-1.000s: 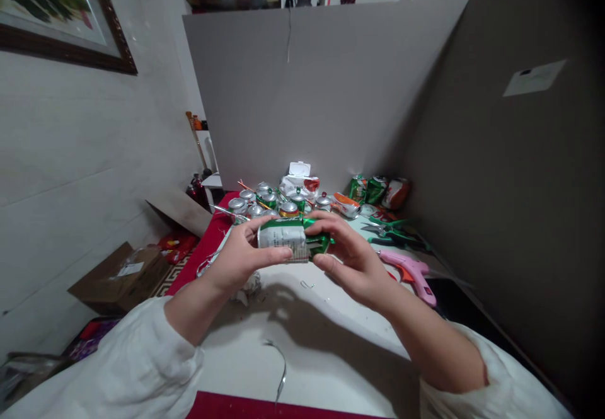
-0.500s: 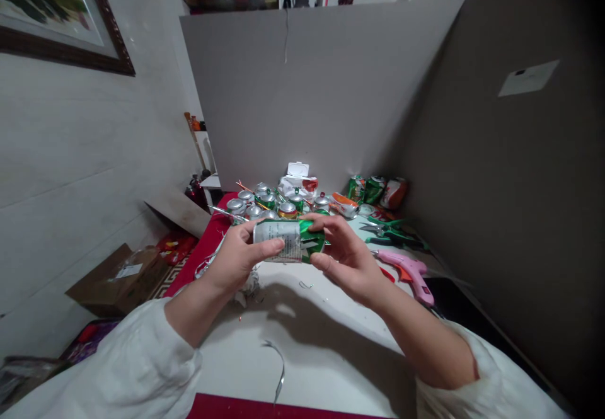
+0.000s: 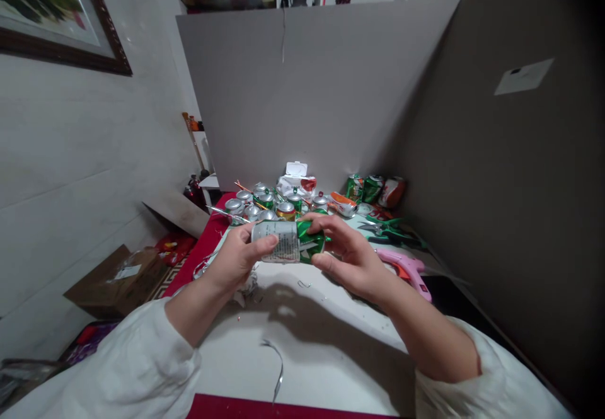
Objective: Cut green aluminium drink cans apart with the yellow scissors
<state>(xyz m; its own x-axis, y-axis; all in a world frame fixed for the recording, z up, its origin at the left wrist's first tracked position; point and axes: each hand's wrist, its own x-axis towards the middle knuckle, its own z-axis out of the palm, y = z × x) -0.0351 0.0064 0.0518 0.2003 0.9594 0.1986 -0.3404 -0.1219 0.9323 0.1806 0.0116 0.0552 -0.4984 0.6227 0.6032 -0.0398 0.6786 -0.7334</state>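
Observation:
Above the white tabletop I hold a silver can piece on its side, joined end to end with a green can piece. My left hand is wrapped round the silver part, thumb lying across its printed side. Fingers and thumb of my right hand grip the green part from the right. Whether one piece sits inside the other I cannot tell. Behind my hands stand several cut cans. A pink glue gun lies right of my right hand, with green-handled snips beyond it.
A pack of wipes stands at the back, and crushed cans are at the back right. Grey boards enclose the far and right sides. A curled metal strip lies in front. A cardboard box is at left.
Both hands still grip the joined can pieces in nearly the same place. My left thumb has shifted slightly left along the silver part. The whole view has shifted a little.

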